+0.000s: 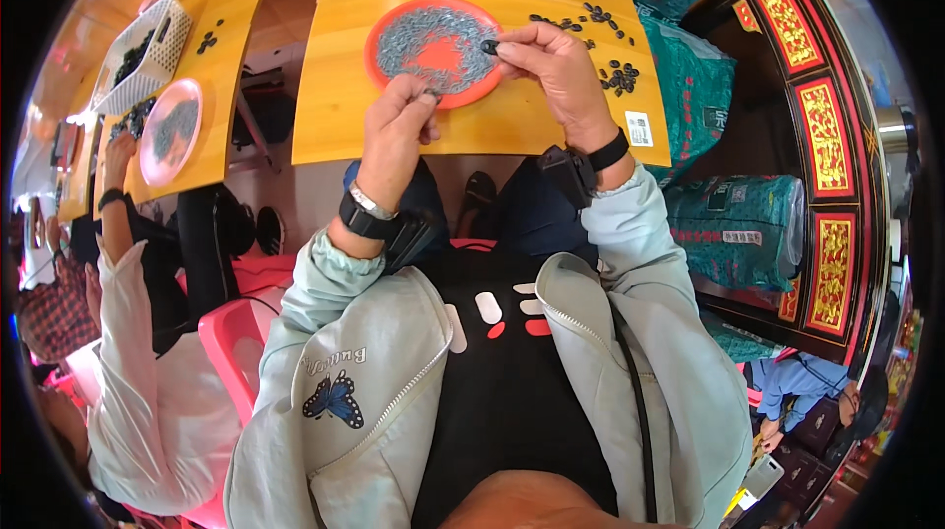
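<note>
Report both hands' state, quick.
Left hand: closed in a pinch on a small dark item, mostly hidden.
Right hand: closed, holding a glossy black oval piece between thumb and fingers.

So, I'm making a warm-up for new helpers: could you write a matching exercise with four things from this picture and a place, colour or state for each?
1 Plate
2 Basket
3 Black piece at the plate's right edge
4 Sticker

A On the front table, near a corner
B Red-orange, holding grey pieces
C Pinched in the right grip
D White, on the left table

Pairs: 1-B, 2-D, 3-C, 4-A
</note>
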`<state>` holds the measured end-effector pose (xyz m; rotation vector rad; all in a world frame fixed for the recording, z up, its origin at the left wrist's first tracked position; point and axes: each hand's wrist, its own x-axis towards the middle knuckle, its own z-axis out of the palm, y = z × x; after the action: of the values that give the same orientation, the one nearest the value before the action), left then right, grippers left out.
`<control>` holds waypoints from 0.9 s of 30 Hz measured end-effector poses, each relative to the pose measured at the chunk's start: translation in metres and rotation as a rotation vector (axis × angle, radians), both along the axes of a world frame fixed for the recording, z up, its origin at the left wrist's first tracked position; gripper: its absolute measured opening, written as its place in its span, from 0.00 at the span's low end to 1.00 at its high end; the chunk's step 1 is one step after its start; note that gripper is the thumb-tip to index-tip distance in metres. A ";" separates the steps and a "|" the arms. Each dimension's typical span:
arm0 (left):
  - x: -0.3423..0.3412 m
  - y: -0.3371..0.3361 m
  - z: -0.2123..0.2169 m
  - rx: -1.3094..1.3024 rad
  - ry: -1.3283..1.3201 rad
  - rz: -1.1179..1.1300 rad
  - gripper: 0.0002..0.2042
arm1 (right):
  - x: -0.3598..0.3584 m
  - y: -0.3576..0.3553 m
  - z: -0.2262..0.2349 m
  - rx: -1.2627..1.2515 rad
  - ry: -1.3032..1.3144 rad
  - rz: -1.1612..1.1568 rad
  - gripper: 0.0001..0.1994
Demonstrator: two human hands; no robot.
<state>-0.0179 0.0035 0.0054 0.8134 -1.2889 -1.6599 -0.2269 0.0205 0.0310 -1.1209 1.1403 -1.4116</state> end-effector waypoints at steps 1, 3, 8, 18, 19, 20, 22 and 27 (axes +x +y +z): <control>-0.002 0.001 0.001 -0.001 0.006 0.015 0.03 | 0.007 0.003 -0.002 0.005 -0.007 0.013 0.07; -0.003 0.002 0.002 0.004 0.004 0.024 0.03 | 0.020 0.007 -0.006 0.175 -0.255 0.025 0.07; -0.002 0.004 0.005 0.007 -0.043 0.029 0.04 | 0.029 0.004 -0.028 0.278 -0.536 0.132 0.06; -0.002 0.002 -0.002 0.058 -0.027 0.083 0.03 | 0.053 0.010 -0.027 0.159 -0.324 -0.043 0.06; -0.002 0.001 -0.003 0.051 -0.030 0.087 0.03 | 0.054 0.010 -0.026 0.161 -0.326 -0.042 0.06; -0.001 0.001 -0.003 0.044 -0.033 0.092 0.03 | 0.055 0.009 -0.026 0.121 -0.290 -0.061 0.06; -0.001 0.003 -0.002 0.059 -0.019 0.102 0.03 | 0.059 0.008 -0.026 0.082 -0.258 -0.069 0.06; -0.006 0.003 -0.001 0.070 -0.020 0.104 0.04 | 0.061 0.011 -0.026 0.065 -0.191 -0.125 0.06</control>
<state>-0.0236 0.0063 0.0042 0.9248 -1.1876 -1.6252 -0.1664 0.0310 0.0053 -0.8619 1.1264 -1.5317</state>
